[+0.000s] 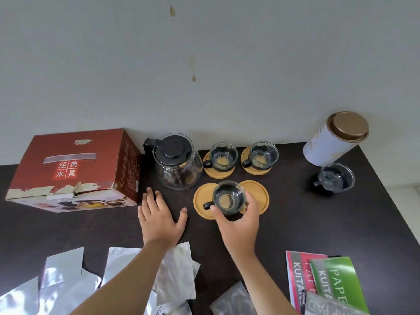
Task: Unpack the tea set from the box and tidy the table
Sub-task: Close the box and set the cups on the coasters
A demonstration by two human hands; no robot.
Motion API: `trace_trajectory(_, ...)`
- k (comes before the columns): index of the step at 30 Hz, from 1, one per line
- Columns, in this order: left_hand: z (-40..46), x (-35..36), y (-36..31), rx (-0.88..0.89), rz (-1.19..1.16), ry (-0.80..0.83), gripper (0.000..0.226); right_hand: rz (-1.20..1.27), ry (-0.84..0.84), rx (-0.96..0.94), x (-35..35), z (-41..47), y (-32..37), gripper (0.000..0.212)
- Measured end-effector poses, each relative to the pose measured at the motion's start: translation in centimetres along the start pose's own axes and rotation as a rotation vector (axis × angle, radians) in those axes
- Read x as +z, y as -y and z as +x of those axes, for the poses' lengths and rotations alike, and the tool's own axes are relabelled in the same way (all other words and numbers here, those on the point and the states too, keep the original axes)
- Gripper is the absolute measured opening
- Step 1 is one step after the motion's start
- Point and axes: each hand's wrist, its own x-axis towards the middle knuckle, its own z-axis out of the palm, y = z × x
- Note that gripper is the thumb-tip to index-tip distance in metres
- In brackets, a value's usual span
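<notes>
Holding a cup (229, 198) over two coasters (256, 194), the right hand (238, 226) grips it; the left hand (159, 214) lies flat, empty. Two cups sit placed at twelve o'clock; one cup (335, 178) at two o'clock and wrappers (175, 273) at seven remain.

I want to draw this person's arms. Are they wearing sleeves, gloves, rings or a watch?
Draw them bare. Both forearms show from the bottom edge up with no sleeves on them. The left hand and the right hand have no gloves. No rings, watch or bracelets show. The fingernails look short and plain.
</notes>
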Motion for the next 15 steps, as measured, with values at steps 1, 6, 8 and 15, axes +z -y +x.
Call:
trace_trajectory(1, 0.0, 0.0, 0.0, 0.0, -0.001, 0.001, 0.09, -0.006, 0.013, -0.01, 0.5, -0.1, 0.0, 0.078)
trace_trajectory(6, 0.0, 0.0, 0.0, -0.001, -0.007, 0.003, 0.09, -0.042, 0.05, -0.04, 2.4, -0.4, 0.1, 0.079)
trace_trajectory(8, 0.0, 0.0, -0.1, -0.002, -0.01, 0.001, 0.09, -0.06, 0.051, -0.048, 2.9, -0.5, 0.1, 0.079)
trace_trajectory(15, 0.0, -0.1, 0.0, -0.001, -0.005, -0.008, 0.09, -0.085, 0.095, -0.035, 3.3, -0.8, 0.0, 0.09)
